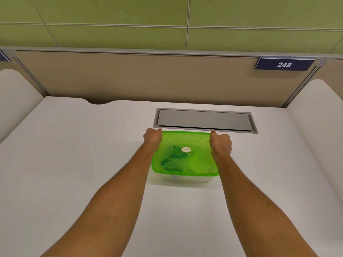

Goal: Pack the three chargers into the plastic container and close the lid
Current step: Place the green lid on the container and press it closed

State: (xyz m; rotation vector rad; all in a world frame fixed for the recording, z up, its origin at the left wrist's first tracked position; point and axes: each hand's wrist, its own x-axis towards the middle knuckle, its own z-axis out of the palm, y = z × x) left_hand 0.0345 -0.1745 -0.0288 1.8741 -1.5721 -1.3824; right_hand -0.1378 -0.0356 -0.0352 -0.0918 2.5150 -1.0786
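A clear plastic container [185, 179] stands on the white desk, with its translucent green lid [202, 164] lying on top. Dark chargers [171, 162] and their cables show through the lid. My left hand [152, 136] presses on the lid's far left corner, fingers curled. My right hand [220, 142] presses on the far right corner in the same way. Both thumbs point toward the far edge.
A grey cable hatch [204, 119] is set into the desk [74, 145] just behind the container. A beige partition with a sign reading 248 [284, 64] closes the back. White rounded dividers stand at left and right.
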